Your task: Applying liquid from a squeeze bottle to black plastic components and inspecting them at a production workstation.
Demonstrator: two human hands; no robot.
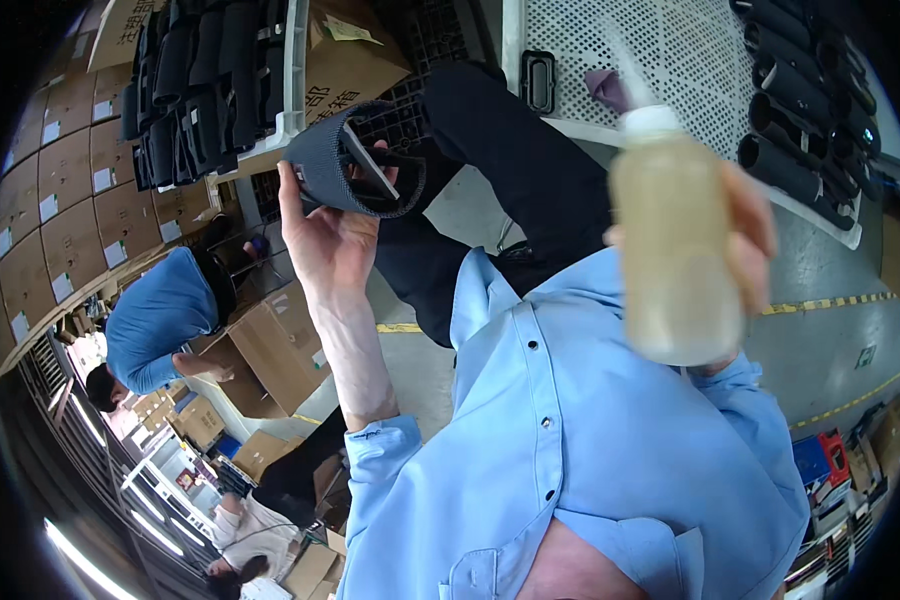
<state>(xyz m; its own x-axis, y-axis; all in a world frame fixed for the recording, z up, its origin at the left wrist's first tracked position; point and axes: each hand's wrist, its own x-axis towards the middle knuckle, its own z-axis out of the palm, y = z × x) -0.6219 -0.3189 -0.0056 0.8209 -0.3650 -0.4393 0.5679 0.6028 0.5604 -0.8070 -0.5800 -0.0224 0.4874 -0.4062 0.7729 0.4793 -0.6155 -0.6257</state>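
Observation:
My left hand (332, 240) grips a dark tubular housing (320, 165) covered in woven mesh. Its open end faces right and shows a flat grey-edged piece inside. On the other side, my right hand (753, 235) is wrapped round a translucent squeeze bottle (675, 240) with a pale spout and a yellowish tint. The bottle is raised close to the camera and slightly blurred, hiding part of the fingers. Beyond it, a crumpled purple cloth (607, 90) and a black oblong frame (538, 82) lie on a white perforated surface (570, 35).
Many dark housings (205, 80) are stacked at the far left, and more dark tubes (785, 135) line the right side. A cardboard box (355, 60) stands between my knees and the stack. At left, a person in blue (160, 315) bends beside an open carton (265, 350); another person (255, 530) is lower down.

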